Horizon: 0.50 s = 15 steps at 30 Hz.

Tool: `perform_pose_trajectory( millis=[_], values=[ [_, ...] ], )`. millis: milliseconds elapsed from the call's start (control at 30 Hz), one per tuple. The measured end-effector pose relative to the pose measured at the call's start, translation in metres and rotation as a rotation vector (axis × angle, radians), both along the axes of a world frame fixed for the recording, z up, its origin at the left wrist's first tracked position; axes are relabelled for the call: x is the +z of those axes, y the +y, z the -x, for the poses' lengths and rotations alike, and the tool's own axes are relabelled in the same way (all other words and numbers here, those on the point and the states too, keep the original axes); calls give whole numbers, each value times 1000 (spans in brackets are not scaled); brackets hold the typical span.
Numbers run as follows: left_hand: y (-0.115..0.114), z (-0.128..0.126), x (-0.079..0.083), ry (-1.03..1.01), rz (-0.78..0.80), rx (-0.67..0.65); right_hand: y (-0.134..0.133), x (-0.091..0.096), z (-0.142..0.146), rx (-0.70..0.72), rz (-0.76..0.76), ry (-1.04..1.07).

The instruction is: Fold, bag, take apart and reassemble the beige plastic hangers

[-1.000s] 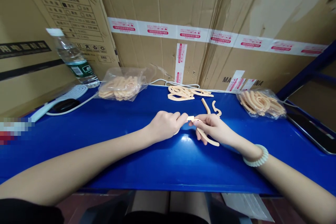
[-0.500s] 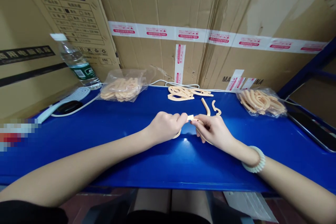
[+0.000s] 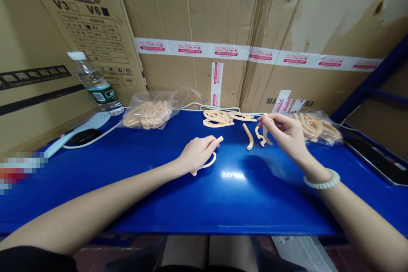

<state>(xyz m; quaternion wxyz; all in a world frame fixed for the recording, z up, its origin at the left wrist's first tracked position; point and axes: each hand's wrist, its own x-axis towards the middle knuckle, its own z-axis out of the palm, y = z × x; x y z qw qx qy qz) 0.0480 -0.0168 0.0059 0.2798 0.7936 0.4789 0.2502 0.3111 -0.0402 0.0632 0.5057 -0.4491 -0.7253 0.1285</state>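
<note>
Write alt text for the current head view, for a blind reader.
A person's left hand holds a curved beige part over a blue table, while the right hand pinches a second part near loose parts. Farther back, similar parts lie piled between two clear bags of them, before cardboard.

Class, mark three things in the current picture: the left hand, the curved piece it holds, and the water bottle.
Left hand (image 3: 198, 151): head view, on its back.
Curved piece (image 3: 210, 163): head view, on the arc showing below the hand.
Water bottle (image 3: 103, 94): head view, on its green label.
</note>
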Motion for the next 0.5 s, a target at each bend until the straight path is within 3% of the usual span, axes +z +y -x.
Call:
perform_pose_trajectory(
  millis=[133,200,367,500],
  values=[
    [14,3,-2,-428,395,8,23,1,-30,-16,-100,-293],
    [18,4,0,-556,506,10,31,-6,-38,-16,-110,-466],
    [19,6,4,-684,583,40,44,-24,-49,50,-18,-691],
    [21,7,3,-707,601,38,47,-27,-54,74,56,-807]
  ],
)
